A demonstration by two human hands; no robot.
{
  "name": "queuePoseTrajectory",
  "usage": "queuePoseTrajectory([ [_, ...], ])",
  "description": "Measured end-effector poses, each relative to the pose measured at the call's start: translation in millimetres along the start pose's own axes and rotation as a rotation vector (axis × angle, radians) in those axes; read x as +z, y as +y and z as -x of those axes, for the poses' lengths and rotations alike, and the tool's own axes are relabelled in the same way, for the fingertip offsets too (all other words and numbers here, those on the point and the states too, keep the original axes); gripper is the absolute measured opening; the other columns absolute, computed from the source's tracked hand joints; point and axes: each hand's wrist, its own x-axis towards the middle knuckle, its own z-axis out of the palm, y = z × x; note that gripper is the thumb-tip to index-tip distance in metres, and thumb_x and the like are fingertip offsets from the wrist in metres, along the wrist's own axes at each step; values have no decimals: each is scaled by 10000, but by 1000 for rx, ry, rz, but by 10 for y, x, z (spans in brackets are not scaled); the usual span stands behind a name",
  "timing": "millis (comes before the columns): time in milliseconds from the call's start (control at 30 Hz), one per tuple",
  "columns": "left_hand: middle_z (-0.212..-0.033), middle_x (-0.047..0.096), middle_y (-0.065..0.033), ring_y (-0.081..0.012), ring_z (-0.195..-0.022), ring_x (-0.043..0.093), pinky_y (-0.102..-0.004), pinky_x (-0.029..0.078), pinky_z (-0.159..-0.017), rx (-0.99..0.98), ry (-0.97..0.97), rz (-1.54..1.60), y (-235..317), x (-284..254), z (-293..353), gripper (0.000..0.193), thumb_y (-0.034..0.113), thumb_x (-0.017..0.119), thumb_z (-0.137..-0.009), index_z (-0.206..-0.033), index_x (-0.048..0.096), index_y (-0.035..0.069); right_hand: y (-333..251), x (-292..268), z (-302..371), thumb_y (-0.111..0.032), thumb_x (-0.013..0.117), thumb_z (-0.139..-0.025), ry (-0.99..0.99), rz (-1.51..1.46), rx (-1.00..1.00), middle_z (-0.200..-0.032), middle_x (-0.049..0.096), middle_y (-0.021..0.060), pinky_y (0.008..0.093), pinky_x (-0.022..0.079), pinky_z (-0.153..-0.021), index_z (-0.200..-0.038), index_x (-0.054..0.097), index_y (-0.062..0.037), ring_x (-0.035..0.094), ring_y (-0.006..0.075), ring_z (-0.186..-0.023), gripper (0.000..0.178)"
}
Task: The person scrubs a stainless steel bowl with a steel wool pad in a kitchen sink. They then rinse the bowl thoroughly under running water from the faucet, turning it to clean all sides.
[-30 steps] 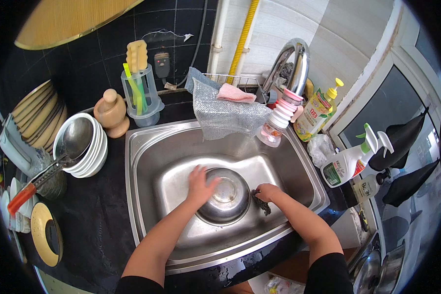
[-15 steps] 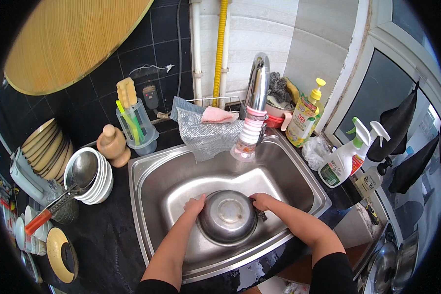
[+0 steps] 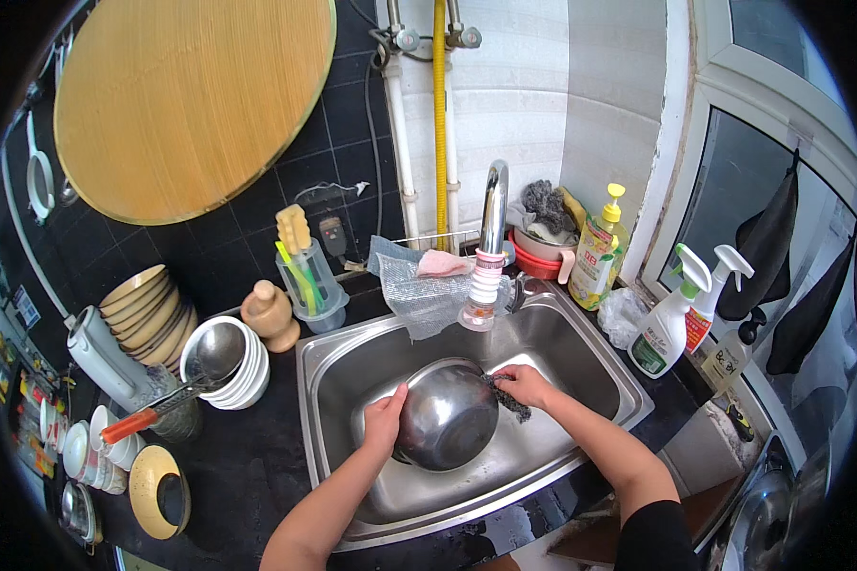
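The metal bowl (image 3: 448, 419) is down in the sink (image 3: 590, 381), tipped on a slant, nearer the person than the tap (image 3: 494, 214). The left hand (image 3: 383, 421) has hold of its left edge, thumb up by the rim. Over on the other side, the right hand (image 3: 524, 385) pinches a dark scrubber (image 3: 518, 409) right at the bowl's edge; from here I can't quite tell whether it's pressing on the metal. A soap bottle (image 3: 595, 262) stands behind the sink's far right corner.
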Motion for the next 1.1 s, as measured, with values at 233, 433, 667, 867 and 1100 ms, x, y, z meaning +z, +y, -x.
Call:
queuePoseTrajectory([
  [233,-774,617,-33,-97,-672,536,-233,438,-632,6,48,267,223,-295,428,427,397,609,-837,-817,651,-27,-565,93,216,-299,636,-798,179,-150,-223,-969,595,145,310,405,-878,-953,666,-57,524,234,-1002,289],
  [433,-757,603,-21,-88,-654,519,-231,429,-615,64,87,309,200,-419,580,406,382,606,-843,-795,645,-19,-833,431,484,-244,588,-837,332,-249,-161,-1080,538,162,308,369,-942,-1016,649,-60,467,259,-1083,264],
  [667,-579,480,29,-73,-533,382,-253,350,-503,193,144,83,182,-417,814,472,381,590,-854,-586,564,-7,-1544,624,699,-168,607,-788,402,133,-627,-923,591,136,387,442,-807,-883,675,-44,545,318,-889,170],
  [867,-565,447,15,-86,-561,367,-272,346,-523,222,128,82,226,-333,838,562,438,517,-880,-550,500,-16,-1555,574,620,-139,640,-750,466,153,-539,-870,592,120,370,455,-774,-831,688,-75,559,304,-830,114],
  [1100,-544,418,-56,-143,-577,373,-345,347,-558,216,163,-26,202,-432,806,654,510,364,-916,-558,431,-34,-1981,833,977,-99,665,-696,305,359,-816,-836,588,112,375,463,-750,-782,670,-62,563,305,-803,94],
])
